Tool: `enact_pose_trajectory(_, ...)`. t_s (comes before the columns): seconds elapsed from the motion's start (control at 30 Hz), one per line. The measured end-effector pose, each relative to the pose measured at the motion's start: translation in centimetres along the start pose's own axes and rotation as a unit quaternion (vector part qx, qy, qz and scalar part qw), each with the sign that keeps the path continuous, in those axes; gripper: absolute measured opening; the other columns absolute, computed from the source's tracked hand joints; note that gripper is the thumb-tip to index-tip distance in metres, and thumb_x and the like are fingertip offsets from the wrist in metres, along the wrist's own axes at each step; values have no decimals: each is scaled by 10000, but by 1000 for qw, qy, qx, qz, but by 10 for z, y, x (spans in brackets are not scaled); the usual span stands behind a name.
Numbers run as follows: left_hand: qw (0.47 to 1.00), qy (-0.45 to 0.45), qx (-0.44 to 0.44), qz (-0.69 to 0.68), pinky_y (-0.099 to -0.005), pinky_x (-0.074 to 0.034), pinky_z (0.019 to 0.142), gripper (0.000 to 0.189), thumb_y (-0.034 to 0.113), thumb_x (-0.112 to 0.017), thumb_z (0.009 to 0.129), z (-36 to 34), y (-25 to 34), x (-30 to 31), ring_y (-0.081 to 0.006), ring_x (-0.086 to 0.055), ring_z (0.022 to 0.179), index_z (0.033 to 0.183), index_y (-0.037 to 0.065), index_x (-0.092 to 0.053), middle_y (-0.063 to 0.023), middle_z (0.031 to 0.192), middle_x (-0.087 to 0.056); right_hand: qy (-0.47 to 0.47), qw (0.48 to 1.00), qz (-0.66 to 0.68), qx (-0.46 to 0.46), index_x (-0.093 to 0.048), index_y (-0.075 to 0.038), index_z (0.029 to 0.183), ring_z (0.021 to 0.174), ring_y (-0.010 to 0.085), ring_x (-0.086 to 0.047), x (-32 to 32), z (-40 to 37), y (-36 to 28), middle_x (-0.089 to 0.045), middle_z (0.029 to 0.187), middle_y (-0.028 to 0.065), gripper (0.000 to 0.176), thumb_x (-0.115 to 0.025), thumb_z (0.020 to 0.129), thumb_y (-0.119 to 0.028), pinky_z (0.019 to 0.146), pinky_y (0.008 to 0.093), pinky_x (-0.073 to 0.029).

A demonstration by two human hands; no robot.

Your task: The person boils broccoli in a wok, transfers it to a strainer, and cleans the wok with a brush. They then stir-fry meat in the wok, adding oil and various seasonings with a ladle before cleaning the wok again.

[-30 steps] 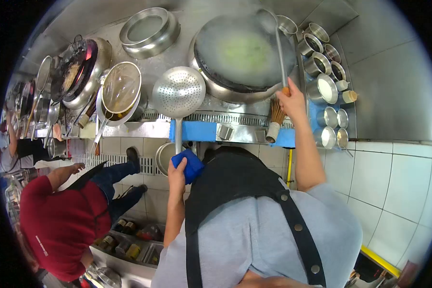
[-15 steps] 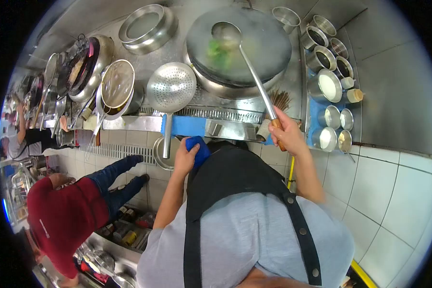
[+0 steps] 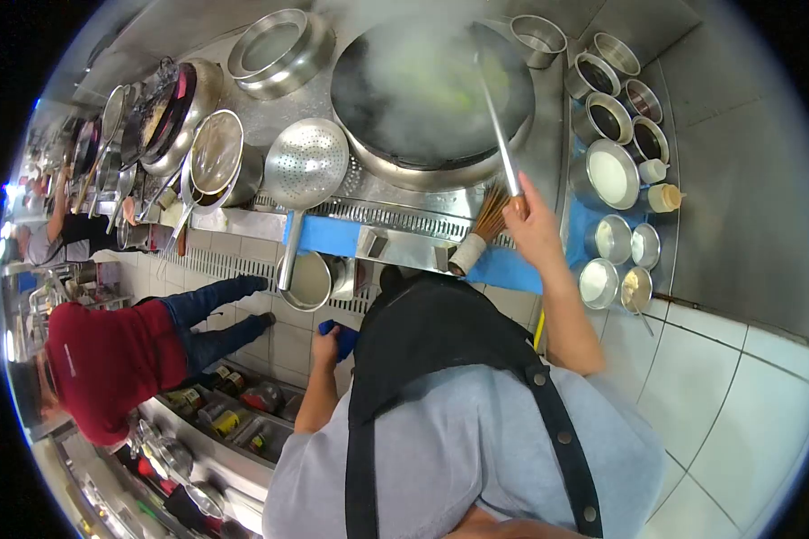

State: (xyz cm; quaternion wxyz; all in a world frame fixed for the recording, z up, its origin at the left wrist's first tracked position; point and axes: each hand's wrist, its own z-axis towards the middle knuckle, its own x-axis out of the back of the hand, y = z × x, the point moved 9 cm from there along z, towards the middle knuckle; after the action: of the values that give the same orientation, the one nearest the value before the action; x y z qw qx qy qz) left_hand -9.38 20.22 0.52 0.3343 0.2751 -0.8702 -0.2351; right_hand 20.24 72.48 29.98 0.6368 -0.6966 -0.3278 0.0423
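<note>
My right hand (image 3: 533, 220) is closed around the wooden end of a long-handled ladle (image 3: 497, 126). The ladle reaches into a large black wok (image 3: 368, 112) on the range, and steam hides its bowl. Green food (image 3: 463, 90) shows faintly through the steam. Low at my left side, my left hand (image 3: 325, 346) grips a folded blue cloth (image 3: 342, 339). A bamboo brush (image 3: 484, 229) lies on the range's front edge, just left of my right wrist.
A perforated skimmer (image 3: 306, 162) and a mesh strainer (image 3: 216, 153) rest left of the wok. Seasoning pots, one a white-filled pot (image 3: 613, 175), stand on the right. Behind on the left are a person in a red top (image 3: 108, 364) and a counter with bottles.
My left hand has dropped down and back with the blue cloth. My right hand has shifted slightly forward with the ladle, and thicker steam covers the wok.
</note>
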Motion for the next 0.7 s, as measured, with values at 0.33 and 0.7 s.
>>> enact_pose_trajectory(0.33, 958, -85, -170, -215, -335, -555, 860, 379, 194, -742, 954, -85, 223, -95, -190, -679, 956, 1256, -8, -638, -98, 1128, -707, -153, 977, 121, -83, -403, -39, 1590, 602, 155, -581, 0, 34, 16, -619, 820, 71, 686, -636, 945, -64, 550, 333, -490)
enact_pose_trajectory(0.7, 919, 8, -342, 198, -465, -494, 1037, 636, 275, -821, 863, -74, 303, -181, -404, -632, 1190, 1368, -26, -577, -258, 1270, -652, -139, 980, 77, -115, -340, -69, 1621, 548, 97, -536, 12, 3, 13, -559, 708, 4, 723, -633, 961, -50, 450, 270, -444)
